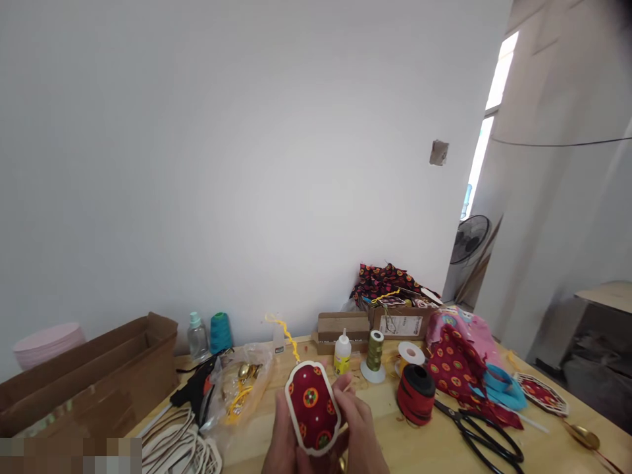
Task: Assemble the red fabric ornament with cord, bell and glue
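Observation:
A small frame with a pale scalloped rim and dark red patterned fabric (312,407) is held upright above the table, a twisted yellow cord rising from its top. My left hand (283,438) grips its left and lower edge. My right hand (359,424) is closed on its right edge, fingers bent near the rim. Something gold shows just below the frame, mostly hidden. Behind the hands stand a white glue bottle (342,353) and an olive thread spool (374,355).
Right: red ribbon roll (416,395), black scissors (476,431), patterned cloth (457,368), blue ribbon (502,387), finished-looking octagonal piece (542,394). Left: cardboard box (162,349), plastic bag (241,382), glue gun (195,388), pale wooden frames (182,444). A fabric-filled box (399,324) stands by the wall.

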Tool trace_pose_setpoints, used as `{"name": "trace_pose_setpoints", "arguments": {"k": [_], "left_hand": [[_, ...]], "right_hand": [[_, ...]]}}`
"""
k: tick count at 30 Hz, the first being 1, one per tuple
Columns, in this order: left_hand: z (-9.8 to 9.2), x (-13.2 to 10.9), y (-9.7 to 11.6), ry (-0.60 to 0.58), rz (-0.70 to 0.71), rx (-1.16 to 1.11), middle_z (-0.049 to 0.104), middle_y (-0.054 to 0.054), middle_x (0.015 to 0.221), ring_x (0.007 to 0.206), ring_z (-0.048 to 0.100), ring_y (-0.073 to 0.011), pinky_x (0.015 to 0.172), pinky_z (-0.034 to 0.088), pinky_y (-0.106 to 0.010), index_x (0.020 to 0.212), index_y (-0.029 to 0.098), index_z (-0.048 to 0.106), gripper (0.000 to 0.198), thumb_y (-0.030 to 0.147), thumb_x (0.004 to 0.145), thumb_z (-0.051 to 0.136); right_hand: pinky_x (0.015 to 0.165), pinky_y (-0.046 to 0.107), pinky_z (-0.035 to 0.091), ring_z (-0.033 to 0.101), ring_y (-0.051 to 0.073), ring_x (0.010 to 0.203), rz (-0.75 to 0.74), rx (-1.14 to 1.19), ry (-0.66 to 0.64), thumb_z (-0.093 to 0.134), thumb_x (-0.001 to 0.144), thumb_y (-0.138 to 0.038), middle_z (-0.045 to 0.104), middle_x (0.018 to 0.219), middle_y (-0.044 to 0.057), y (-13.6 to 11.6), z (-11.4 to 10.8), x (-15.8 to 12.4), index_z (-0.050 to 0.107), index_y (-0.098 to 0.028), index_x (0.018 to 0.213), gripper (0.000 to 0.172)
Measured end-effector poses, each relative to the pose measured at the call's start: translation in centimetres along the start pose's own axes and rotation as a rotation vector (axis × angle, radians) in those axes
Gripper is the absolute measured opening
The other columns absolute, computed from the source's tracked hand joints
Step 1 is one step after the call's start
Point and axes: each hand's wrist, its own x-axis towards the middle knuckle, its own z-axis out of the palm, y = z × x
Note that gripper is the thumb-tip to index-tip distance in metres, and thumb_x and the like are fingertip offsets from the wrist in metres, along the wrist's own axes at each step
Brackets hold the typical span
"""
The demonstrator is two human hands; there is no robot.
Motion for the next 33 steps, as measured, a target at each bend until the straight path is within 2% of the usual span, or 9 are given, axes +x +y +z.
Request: {"name": "trace_pose_setpoints", "arguments": {"k": [4, 6, 9, 11, 13, 18, 22, 27, 33], "left_hand": [[0.4, 1.8, -0.7, 0.042, -0.051, -0.035, 0.065, -0.01, 0.104, 0.101, 0.056, -0.0261, 0.089, 0.039, -0.042, 0.111, 0.021, 0.056, 0.05, 0.053, 0.078, 0.038], [0.2, 2.2, -0.6, 0.027, -0.069, -0.024, 0.067, -0.01, 0.1, 0.097, 0.058, -0.0263, 0.086, 0.041, -0.043, 0.105, 0.02, 0.06, 0.048, 0.052, 0.079, 0.036], [0.0, 2.2, -0.1, -0.002, -0.137, -0.045, 0.069, -0.011, 0.091, 0.093, 0.06, -0.026, 0.084, 0.042, -0.043, 0.096, 0.016, 0.064, 0.05, 0.052, 0.081, 0.033], [0.1, 2.0, 0.2, 0.045, -0.181, -0.062, 0.07, -0.011, 0.086, 0.091, 0.06, -0.0255, 0.083, 0.043, -0.041, 0.091, 0.013, 0.065, 0.052, 0.052, 0.081, 0.032], [0.2, 1.6, 0.4, 0.107, -0.214, -0.064, 0.071, -0.01, 0.083, 0.091, 0.061, -0.0249, 0.083, 0.043, -0.039, 0.09, 0.013, 0.066, 0.05, 0.051, 0.081, 0.034], [0.2, 1.1, 0.6, 0.168, -0.184, -0.031, 0.07, -0.01, 0.088, 0.092, 0.06, -0.0252, 0.084, 0.044, -0.04, 0.092, 0.014, 0.066, 0.045, 0.049, 0.08, 0.039], [0.0, 1.1, 0.2, 0.148, -0.163, -0.055, 0.07, -0.012, 0.091, 0.094, 0.06, -0.0257, 0.086, 0.044, -0.041, 0.092, 0.013, 0.066, 0.048, 0.049, 0.08, 0.037], [0.2, 1.0, -0.4, 0.149, -0.133, -0.098, 0.07, -0.014, 0.088, 0.094, 0.06, -0.0267, 0.087, 0.043, -0.04, 0.09, 0.01, 0.067, 0.047, 0.046, 0.08, 0.039], [2.3, 0.4, -0.2, 0.252, -0.126, -0.128, 0.071, -0.013, 0.082, 0.091, 0.061, -0.0262, 0.083, 0.045, -0.039, 0.084, 0.009, 0.067, 0.039, 0.041, 0.079, 0.046]], "right_hand": [[0.069, 0.033, 0.049, 0.056, 0.026, 0.092, 0.026, 0.048, 0.02, 0.061, 0.061, -0.036, 0.058, 0.103, 0.01, 1.1, 0.6, 0.0, 0.05, -0.021, 0.108, 0.051], [0.064, 0.029, 0.049, 0.057, 0.023, 0.087, 0.089, 0.215, 0.001, 0.06, 0.062, -0.034, 0.057, 0.104, 0.01, 1.3, 0.5, 0.2, 0.049, -0.02, 0.107, 0.048], [0.053, 0.024, 0.049, 0.059, 0.016, 0.068, 0.276, 0.506, -0.036, 0.058, 0.068, -0.033, 0.06, 0.1, 0.01, 1.5, 0.4, 0.3, 0.049, -0.018, 0.103, 0.04], [0.053, 0.024, 0.05, 0.059, 0.014, 0.062, 0.374, 0.64, -0.045, 0.06, 0.069, -0.034, 0.061, 0.095, 0.009, 1.5, 0.6, 0.2, 0.05, -0.018, 0.099, 0.036], [0.055, 0.024, 0.05, 0.06, 0.015, 0.065, 0.412, 0.717, -0.052, 0.062, 0.067, -0.036, 0.062, 0.093, 0.009, 1.4, 1.0, 0.1, 0.051, -0.017, 0.096, 0.036], [0.067, 0.027, 0.051, 0.061, 0.019, 0.083, 0.437, 0.777, -0.048, 0.063, 0.067, -0.037, 0.062, 0.097, 0.01, 0.8, 1.6, -0.2, 0.051, -0.017, 0.094, 0.036], [0.074, 0.028, 0.05, 0.06, 0.02, 0.087, 0.456, 0.792, -0.009, 0.065, 0.065, -0.036, 0.062, 0.098, 0.01, 0.9, 1.8, -0.4, 0.052, -0.018, 0.092, 0.035], [0.072, 0.028, 0.051, 0.061, 0.019, 0.085, 0.495, 0.839, 0.062, 0.069, 0.061, -0.034, 0.062, 0.1, 0.01, 0.9, 1.9, -0.5, 0.053, -0.018, 0.091, 0.037], [0.068, 0.028, 0.052, 0.063, 0.02, 0.079, 0.549, 0.846, 0.09, 0.072, 0.057, -0.034, 0.063, 0.099, 0.011, 0.8, 1.6, -0.4, 0.054, -0.017, 0.088, 0.04]]}}
